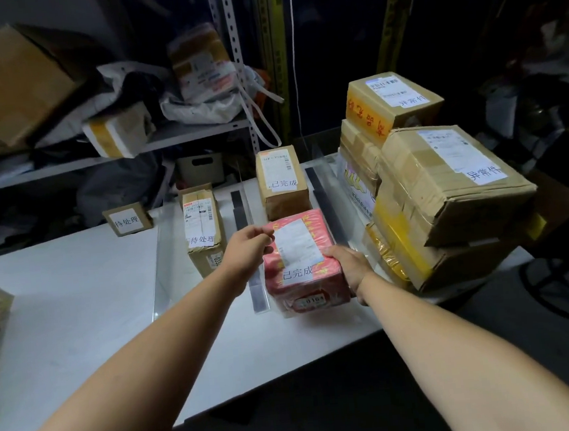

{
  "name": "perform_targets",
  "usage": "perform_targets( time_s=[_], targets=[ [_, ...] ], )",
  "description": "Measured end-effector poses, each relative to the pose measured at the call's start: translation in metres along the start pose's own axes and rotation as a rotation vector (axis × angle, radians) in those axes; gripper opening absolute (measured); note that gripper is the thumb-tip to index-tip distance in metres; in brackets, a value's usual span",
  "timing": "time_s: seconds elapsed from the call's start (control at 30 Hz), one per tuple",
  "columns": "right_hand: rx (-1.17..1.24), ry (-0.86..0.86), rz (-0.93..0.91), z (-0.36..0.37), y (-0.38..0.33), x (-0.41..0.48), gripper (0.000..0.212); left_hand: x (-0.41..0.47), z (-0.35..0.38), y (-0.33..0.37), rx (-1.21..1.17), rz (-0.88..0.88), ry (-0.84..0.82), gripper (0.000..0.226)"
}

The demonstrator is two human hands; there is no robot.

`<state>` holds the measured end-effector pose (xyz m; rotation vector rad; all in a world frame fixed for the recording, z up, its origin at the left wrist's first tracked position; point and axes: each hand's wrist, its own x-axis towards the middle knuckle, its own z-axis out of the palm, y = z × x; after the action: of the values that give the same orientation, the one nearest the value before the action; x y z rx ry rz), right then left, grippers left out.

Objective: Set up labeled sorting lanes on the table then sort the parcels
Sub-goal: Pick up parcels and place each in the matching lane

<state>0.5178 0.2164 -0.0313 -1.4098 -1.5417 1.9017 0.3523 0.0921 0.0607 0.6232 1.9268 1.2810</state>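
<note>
Here the red parcel (299, 248), just in front of the brown box (282, 181), looks light and slippery, so the left hand (248, 249) and right hand (347, 266) curl fingers round its sides.

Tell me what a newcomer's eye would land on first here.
The red parcel stands out, held between the left hand and the right hand in the middle lane, near the front of the table. To its right, a tall stack of brown boxes crowds the table's right end.
</note>
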Motion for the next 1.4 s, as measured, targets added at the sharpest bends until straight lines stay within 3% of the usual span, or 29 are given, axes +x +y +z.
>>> perform_targets(
  time_s=[0.4, 0.77, 1.03, 1.17, 1.4],
  targets=[
    [-0.006, -0.022, 0.056, 0.003, 0.004, 0.020, 0.034, 0.016, -0.006, -0.020, -0.072, -0.023, 0.037, 0.018],
    [0.062, 0.014, 0.153, 0.006, 0.007, 0.038, 0.029, 0.012, 0.015, -0.032, -0.109, -0.065, 0.065, 0.019],
    [-0.271, 0.175, -0.090, 0.015, -0.019, 0.023, 0.023, 0.003, 0.028, -0.027, -0.129, -0.058, 0.062, 0.019],
    [-0.506, 0.304, -0.315, 0.039, -0.047, 0.009, 0.035, -0.009, 0.018, -0.018, -0.152, -0.003, 0.091, 0.018],
    [-0.448, -0.038, -0.486, 0.152, -0.100, -0.043, 0.031, -0.045, -0.059, -0.007, -0.224, 0.052, 0.296, 0.024]
  ],
)
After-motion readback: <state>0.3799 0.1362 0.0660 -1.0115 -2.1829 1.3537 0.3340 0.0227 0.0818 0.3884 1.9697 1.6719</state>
